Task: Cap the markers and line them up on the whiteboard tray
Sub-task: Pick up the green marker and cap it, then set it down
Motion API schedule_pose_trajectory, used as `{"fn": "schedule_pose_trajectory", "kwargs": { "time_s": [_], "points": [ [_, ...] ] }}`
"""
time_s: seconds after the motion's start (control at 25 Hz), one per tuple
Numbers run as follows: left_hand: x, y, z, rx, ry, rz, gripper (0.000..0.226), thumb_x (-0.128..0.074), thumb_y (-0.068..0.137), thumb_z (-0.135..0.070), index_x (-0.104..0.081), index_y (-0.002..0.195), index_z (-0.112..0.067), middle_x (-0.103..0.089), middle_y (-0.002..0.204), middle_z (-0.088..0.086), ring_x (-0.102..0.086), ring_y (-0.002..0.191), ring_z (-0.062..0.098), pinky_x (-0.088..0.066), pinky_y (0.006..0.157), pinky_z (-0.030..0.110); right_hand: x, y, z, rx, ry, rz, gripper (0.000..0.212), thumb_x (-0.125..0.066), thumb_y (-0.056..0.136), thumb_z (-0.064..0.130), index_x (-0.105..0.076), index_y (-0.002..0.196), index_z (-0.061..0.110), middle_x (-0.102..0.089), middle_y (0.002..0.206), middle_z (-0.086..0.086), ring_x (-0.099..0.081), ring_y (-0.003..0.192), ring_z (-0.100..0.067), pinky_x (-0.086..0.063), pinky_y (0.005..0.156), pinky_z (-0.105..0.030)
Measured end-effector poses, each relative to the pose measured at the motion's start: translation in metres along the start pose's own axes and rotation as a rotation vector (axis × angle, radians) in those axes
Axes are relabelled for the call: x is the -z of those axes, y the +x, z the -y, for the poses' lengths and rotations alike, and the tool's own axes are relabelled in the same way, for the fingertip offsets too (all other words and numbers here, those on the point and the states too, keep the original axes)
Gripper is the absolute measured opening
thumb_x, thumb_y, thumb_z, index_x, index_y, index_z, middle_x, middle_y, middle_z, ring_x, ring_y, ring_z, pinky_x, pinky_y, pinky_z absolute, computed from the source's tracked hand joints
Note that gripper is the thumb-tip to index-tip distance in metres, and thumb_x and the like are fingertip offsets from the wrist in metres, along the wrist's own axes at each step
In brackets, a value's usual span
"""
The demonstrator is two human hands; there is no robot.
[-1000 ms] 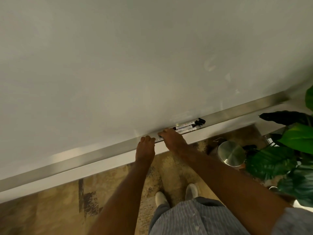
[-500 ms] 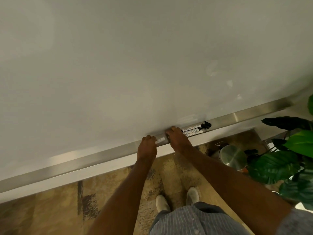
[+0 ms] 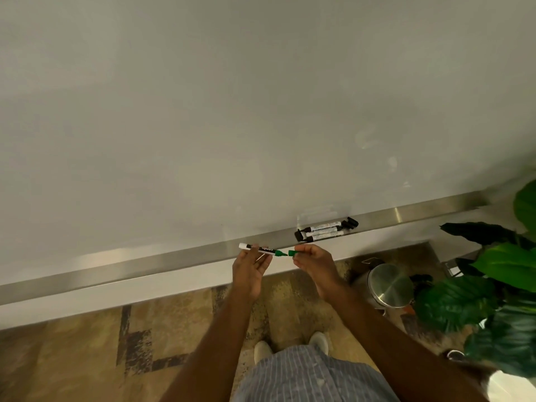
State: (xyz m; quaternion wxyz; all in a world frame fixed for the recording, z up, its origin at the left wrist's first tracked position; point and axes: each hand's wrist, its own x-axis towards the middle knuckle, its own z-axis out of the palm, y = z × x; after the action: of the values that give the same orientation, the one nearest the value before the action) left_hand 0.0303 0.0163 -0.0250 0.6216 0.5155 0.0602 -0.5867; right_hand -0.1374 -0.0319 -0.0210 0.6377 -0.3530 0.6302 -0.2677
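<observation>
Just below the tray edge, at centre frame: left hand point(image 3: 246, 271) pinching a green marker point(image 3: 261, 249) by the middle of its barrel, palm turned up, fingers curled loosely beneath, wrist straight, forearm reaching up from six o'clock. Bare tip pointing toward three o'clock. Right hand point(image 3: 316, 266) gripping the green cap point(image 3: 293, 253) between thumb and fingertips, open end facing nine o'clock, just short of the tip and not yet on. Forearm running down toward five o'clock.

Probably light and stiff, that plastic barrel, smooth enough to roll between the fingers; best held mid-barrel, as now, so the push of the cap runs straight along the axis. Small cap, easy to drop or skew; a firm pinch near its closed end likely needed until it seats. Wet tip liable to stain skin if misaligned.

Toward one o'clock of the hands, three black markers point(image 3: 323, 232) lying close together on the metal tray point(image 3: 174, 255), with loose black caps point(image 3: 351, 223) by their far end. Above, blank whiteboard point(image 3: 232, 111). Toward four o'clock, a steel bin point(image 3: 390, 285) and a leafy plant point(image 3: 493, 280) on the patterned floor.
</observation>
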Motion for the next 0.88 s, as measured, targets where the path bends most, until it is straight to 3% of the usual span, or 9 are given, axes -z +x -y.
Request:
{"fn": "schedule_pose_trajectory", "kwargs": {
  "time_s": [0.28, 0.64, 0.88],
  "points": [
    [-0.004, -0.011, 0.003, 0.026, -0.041, -0.031, 0.003, -0.062, 0.097, -0.006, -0.064, 0.099, -0.003, -0.070, 0.099, 0.017, -0.070, 0.098, 0.031, -0.059, 0.087, 0.038, 0.003, -0.011, 0.000, 0.065, -0.008, 0.053, 0.020, -0.072, 0.087, 0.005, -0.073, 0.096, 0.022, -0.076, 0.095, -0.002, -0.072, 0.091, -0.017, -0.059, 0.067, -0.017],
    [-0.009, -0.021, 0.009, 0.014, -0.001, 0.007, 0.008, -0.064, 0.096, -0.008, -0.066, 0.097, -0.001, -0.074, 0.094, 0.014, -0.072, 0.095, 0.026, -0.062, 0.084, 0.034, 0.007, -0.018, -0.004, 0.259, -0.182, 0.025, 0.023, -0.075, 0.086, 0.005, -0.077, 0.104, 0.019, -0.076, 0.092, 0.010, -0.073, 0.084, -0.007, -0.056, 0.068, -0.011],
    [-0.022, -0.023, 0.015, 0.000, 0.056, 0.016, 0.008, -0.064, 0.096, -0.008, -0.067, 0.099, -0.001, -0.075, 0.094, 0.013, -0.072, 0.095, 0.026, -0.060, 0.089, 0.036, 0.022, -0.018, 0.001, 0.231, -0.152, 0.038, 0.023, -0.076, 0.084, 0.005, -0.078, 0.102, 0.018, -0.078, 0.091, 0.004, -0.073, 0.085, -0.009, -0.057, 0.068, -0.014]
  ]
}}
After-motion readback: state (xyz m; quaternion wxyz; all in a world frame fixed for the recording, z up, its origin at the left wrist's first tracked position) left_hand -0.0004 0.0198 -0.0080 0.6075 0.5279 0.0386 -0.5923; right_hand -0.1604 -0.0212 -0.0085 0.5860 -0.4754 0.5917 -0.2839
